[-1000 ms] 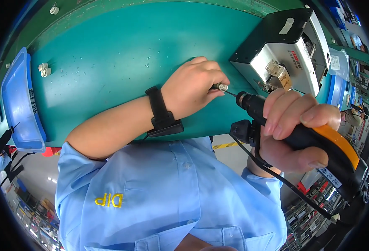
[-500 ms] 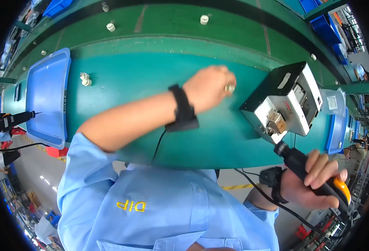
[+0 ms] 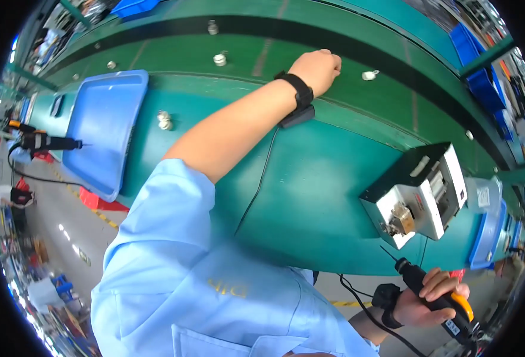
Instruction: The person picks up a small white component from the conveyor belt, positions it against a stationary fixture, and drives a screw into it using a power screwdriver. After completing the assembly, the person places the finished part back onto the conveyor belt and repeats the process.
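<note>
My left hand [image 3: 317, 71] is stretched out over the far green conveyor belt [image 3: 239, 41]. Its fingers are curled, and whatever lies in them is hidden. Around my left wrist sits a black strap [image 3: 298, 89] with a cord. At the lower right my right hand [image 3: 420, 304] grips a black and orange electric screwdriver [image 3: 415, 277], its thin bit pointing up and to the left. Just beyond the bit stands a black and silver box-shaped machine [image 3: 393, 178], which looks like a screw feeder. Small white round parts, one [image 3: 220, 59] and another [image 3: 369, 75], rest on the belt.
A blue tray [image 3: 105, 125] lies on the left of the teal bench [image 3: 310, 196], with white parts [image 3: 165, 120] beside it. Another screwdriver [image 3: 48, 142] juts in at far left. On the right are a clear container [image 3: 485, 193] and a blue tray [image 3: 485, 238].
My left hand has moved from above the bench out over the belt; the small metallic part seen in its fingers is out of sight. The screwdriver bit has drawn back from the machine. The view has shifted.
</note>
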{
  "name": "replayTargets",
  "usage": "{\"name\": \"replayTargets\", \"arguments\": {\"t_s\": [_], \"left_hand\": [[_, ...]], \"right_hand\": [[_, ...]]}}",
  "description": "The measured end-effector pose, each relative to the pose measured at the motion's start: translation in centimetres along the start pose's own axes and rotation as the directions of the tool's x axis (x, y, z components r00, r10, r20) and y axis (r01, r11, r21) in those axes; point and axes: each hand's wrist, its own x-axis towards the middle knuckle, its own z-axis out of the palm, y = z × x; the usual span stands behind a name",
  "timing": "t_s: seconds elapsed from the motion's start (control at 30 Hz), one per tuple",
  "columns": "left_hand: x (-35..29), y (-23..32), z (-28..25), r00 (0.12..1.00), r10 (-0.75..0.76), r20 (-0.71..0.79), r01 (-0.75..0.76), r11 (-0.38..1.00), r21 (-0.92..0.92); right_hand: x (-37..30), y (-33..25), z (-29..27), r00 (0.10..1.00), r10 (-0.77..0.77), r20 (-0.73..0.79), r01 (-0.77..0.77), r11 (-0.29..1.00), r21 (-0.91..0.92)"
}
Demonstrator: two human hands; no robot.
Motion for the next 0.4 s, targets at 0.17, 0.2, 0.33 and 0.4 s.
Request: {"name": "replayTargets", "arguments": {"t_s": [0.17,0.2,0.33,0.4], "left_hand": [[-7.5,-2.7,-5.7,0.952,-0.265,-0.156,0.282,0.954,0.098],[-8.8,-4.5,-7.2,0.913,-0.373,-0.163,0.397,0.905,0.151],[-10.8,-10.9,-10.5,0.856,-0.491,-0.161,0.516,0.827,0.223],[-11.5,-13.2,-12.0,0.848,-0.504,-0.161,0.529,0.816,0.232]], "right_hand": [[-0.4,0.5,-0.8,1.000,0.020,0.004,-0.020,0.999,-0.046],[-0.5,1.0,-0.6,1.000,0.026,0.006,-0.026,0.999,-0.031],[-0.3,2.1,0.7,0.999,0.044,0.032,-0.046,0.997,0.055],[-0.2,1.5,0.2,0.998,0.028,0.053,-0.028,1.000,0.002]]}}
